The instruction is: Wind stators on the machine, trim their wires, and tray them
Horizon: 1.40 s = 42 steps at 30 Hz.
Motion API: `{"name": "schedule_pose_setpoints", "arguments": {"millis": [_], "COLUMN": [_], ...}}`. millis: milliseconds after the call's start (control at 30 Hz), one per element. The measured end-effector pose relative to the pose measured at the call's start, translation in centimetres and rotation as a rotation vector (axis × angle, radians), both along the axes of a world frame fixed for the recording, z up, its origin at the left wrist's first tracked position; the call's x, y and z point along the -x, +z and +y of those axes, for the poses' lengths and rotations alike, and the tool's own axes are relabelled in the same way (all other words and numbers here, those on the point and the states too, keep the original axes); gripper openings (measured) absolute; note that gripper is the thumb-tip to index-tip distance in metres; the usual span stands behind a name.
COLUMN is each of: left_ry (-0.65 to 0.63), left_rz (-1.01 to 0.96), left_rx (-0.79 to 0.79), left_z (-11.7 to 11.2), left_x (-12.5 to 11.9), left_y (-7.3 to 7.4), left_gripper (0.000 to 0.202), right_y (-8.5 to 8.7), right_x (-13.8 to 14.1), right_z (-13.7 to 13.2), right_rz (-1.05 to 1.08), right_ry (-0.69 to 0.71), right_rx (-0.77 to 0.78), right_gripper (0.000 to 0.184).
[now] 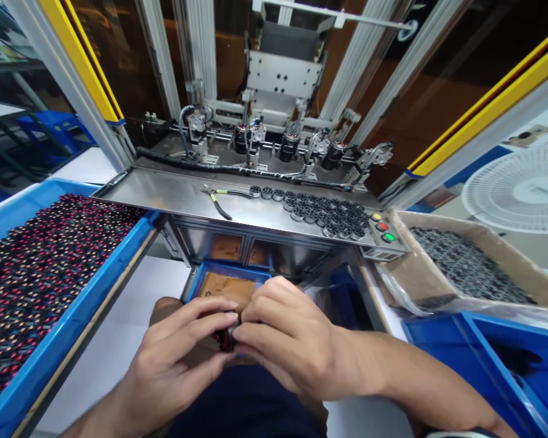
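Held part [226, 342], metal bench [164, 193]; perhaps tinted panels [386, 100] behind.

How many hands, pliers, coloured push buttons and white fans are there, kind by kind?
Left hand and right hand: 2
Pliers: 1
Yellow button, red button and green button: 3
White fan: 1
Total: 7

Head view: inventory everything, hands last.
machine: one, silver, behind ledge
ledge: one, silver, centre
pliers: one, green-black, ledge
rings: many, dark, ledge
buttons: three, yellow/red/green, ledge
bars: two, yellow, upper sides
tray: one, blue, left
parts: many, black-red, tray
carton: one, brown, right
pieces: many, grey, carton
fan: one, white, right
bin: one, blue, lower right
low tray: one, blue, below ledge
held part: one, dark, between hands
left hand: one, bare, lower centre
right hand: one, bare, lower centre
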<state>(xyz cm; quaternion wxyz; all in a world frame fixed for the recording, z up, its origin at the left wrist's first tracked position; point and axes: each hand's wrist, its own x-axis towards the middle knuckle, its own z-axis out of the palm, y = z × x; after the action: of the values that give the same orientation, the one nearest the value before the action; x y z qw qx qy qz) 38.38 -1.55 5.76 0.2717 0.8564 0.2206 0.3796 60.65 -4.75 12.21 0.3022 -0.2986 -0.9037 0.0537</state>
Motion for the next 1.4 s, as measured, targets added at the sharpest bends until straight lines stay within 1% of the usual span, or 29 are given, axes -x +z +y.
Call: {"name": "schedule_pose_setpoints", "arguments": {"millis": [67,100,167,233,300,367,433,467,500,533,567,600,633,667,733,767,800,867,933,1033,1100,1167,1300,1333,1400], "left_ry": [0.011,0.013,0.0,-0.017,-0.034,-0.043,-0.029,-0.009,0.021,0.057,0.095,0.131,0.167,0.199,0.247,0.269,0.286,0.301,0.288,0.211,0.175,0.174,0.197,0.217,0.273], "left_rz": [-0.003,-0.013,-0.059,-0.14,-0.231,-0.306,-0.358,-0.375,-0.39,-0.403,-0.412,-0.419,-0.427,-0.432,-0.439,-0.445,-0.457,-0.497,-0.551,-0.601,-0.577,-0.513,-0.436,-0.435,-0.444], "left_rx": [0.035,0.078,0.205,0.346,0.454,0.512,0.525,0.516,0.5,0.477,0.456,0.437,0.423,0.415,0.417,0.426,0.436,0.45,0.416,0.29,0.217,0.171,0.125,0.134,0.177], "left_z": [0.0,0.0,0.0,-0.1,-0.1,-0.1,-0.1,0.0,0.1,0.1,0.2,0.3,0.3,0.4,0.3,0.2,0.1,-0.1,-0.1,0.0,0.2,0.3,0.4,0.3,0.3], "left_x": [0.1,0.2,0.3,0.3,0.4,0.5,0.6,0.7,0.7,0.7,0.8,0.8,0.8,0.8,0.8,0.9,0.9,1.1,1.3,1.8,2.3,2.6,2.6,2.5,2.3], "left_y": [-0.1,-0.1,-0.3,-0.5,-0.6,-0.7,-0.8,-0.9,-0.9,-0.9,-0.9,-0.9,-0.9,-0.9,-1.0,-1.0,-1.0,-1.0,-1.1,-1.3,-1.4,-1.5,-1.3,-1.2,-1.2], "left_gripper": [0.051,0.05,0.048,0.044,0.041,0.039,0.039,0.039,0.039,0.038,0.038,0.037,0.038,0.038,0.04,0.042,0.043,0.047,0.052,0.057,0.056,0.052,0.043,0.041,0.038], "right_y": [-0.3,-0.4,-0.7,-0.9,-1.1,-1.1,-1.0,-0.9,-0.9,-0.9,-1.1,-1.3,-1.8,-2.3,-3.7,-4.4,-5.1,-6.1,-6.6,-6.7,-6.6,-6.6,-6.1,-5.9,-5.6], "right_x": [0.2,0.1,-0.1,-0.4,-0.8,-1.2,-1.7,-1.9,-2.0,-2.0,-2.0,-1.7,-1.4,-1.0,0.1,0.6,1.1,1.7,1.8,1.2,0.6,0.1,-0.7,-0.9,-1.3], "right_z": [0.3,0.4,0.6,0.5,0.3,0.4,1.4,2.4,3.8,5.6,7.6,9.9,12.2,14.5,18.4,19.9,21.0,22.3,22.9,23.2,23.5,23.7,23.5,23.1,21.4], "right_rz": [-0.033,-0.04,-0.042,-0.052,-0.056,-0.039,0.031,0.083,0.139,0.184,0.195,0.173,0.095,-0.032,-0.125,-0.16,-0.179,-0.228,-0.27,-0.307,-0.305,-0.278,-0.141,-0.087,0.044], "right_ry": [0.015,0.032,0.057,0.068,0.062,0.061,0.075,0.067,0.03,-0.041,-0.145,-0.275,-0.395,-0.501,-0.569,-0.59,-0.604,-0.645,-0.674,-0.684,-0.671,-0.645,-0.585,-0.564,-0.51], "right_rx": [-0.028,-0.037,-0.054,-0.053,-0.04,-0.004,0.063,0.099,0.119,0.115,0.101,0.064,0.047,0.071,0.106,0.128,0.149,0.198,0.244,0.285,0.303,0.321,0.374,0.39,0.432], "right_gripper": [0.016,0.018,0.02,0.022,0.023,0.02,0.013,0.01,0.011,0.018,0.026,0.033,0.04,0.047,0.058,0.063,0.068,0.074,0.075,0.071,0.069,0.059,0.035,0.033,0.037]}}
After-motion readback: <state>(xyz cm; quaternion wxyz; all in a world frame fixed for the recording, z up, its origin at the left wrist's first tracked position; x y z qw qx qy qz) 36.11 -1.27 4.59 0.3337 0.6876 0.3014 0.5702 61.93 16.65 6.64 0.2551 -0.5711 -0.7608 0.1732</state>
